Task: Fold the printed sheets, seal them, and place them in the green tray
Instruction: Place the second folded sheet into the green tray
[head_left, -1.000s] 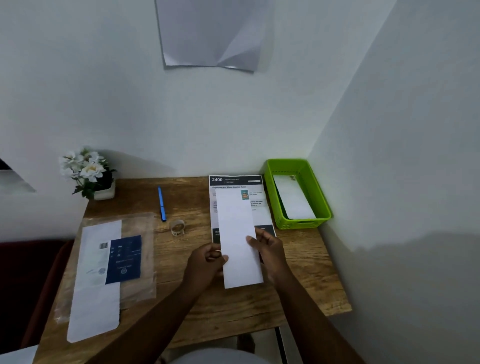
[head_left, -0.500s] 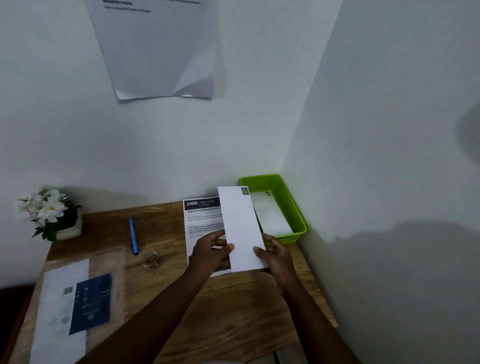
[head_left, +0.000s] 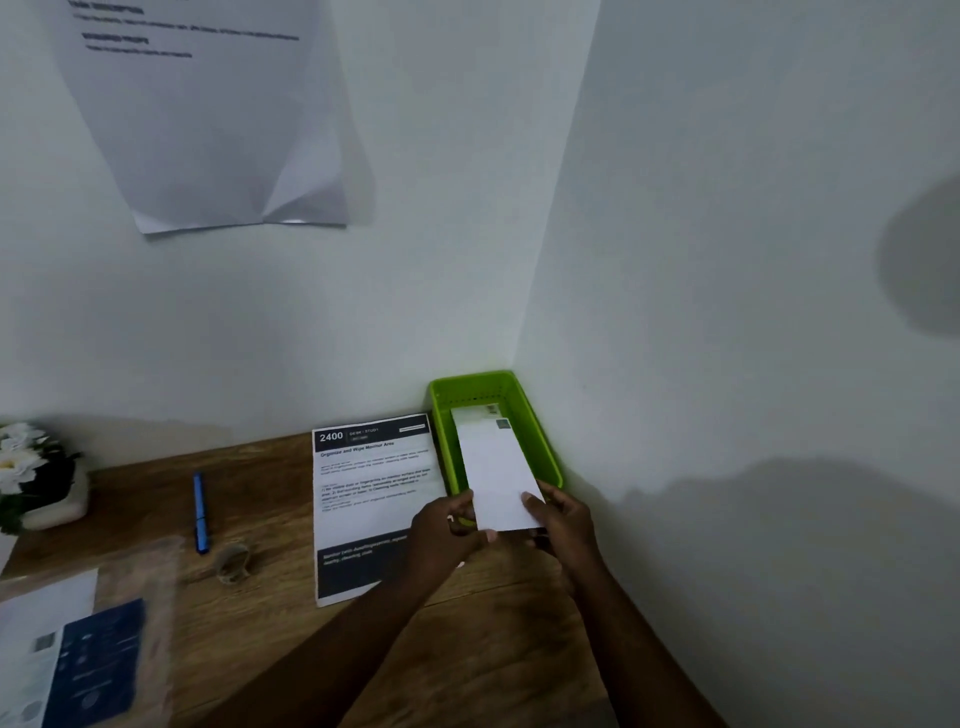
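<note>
A folded white sheet (head_left: 496, 470) is held over the green tray (head_left: 540, 441) in the table's back right corner, its far end reaching into the tray. My left hand (head_left: 441, 530) grips its near left corner and my right hand (head_left: 563, 519) grips its near right corner. Another folded sheet (head_left: 480, 412) lies in the tray, mostly hidden under the held one. An unfolded printed sheet (head_left: 371, 493) with a black header lies flat on the wooden table (head_left: 260, 623), left of the tray.
A blue pen (head_left: 200, 512) and a roll of clear tape (head_left: 234, 560) lie left of the printed sheet. A clear plastic sleeve with papers (head_left: 78, 654) is at the front left. A white flower pot (head_left: 36, 480) stands at the far left. Walls close the back and right.
Both hands lifted the folded sheet off the printed sheet and carried it right and back, over the green tray. The camera tilted up and to the right.
</note>
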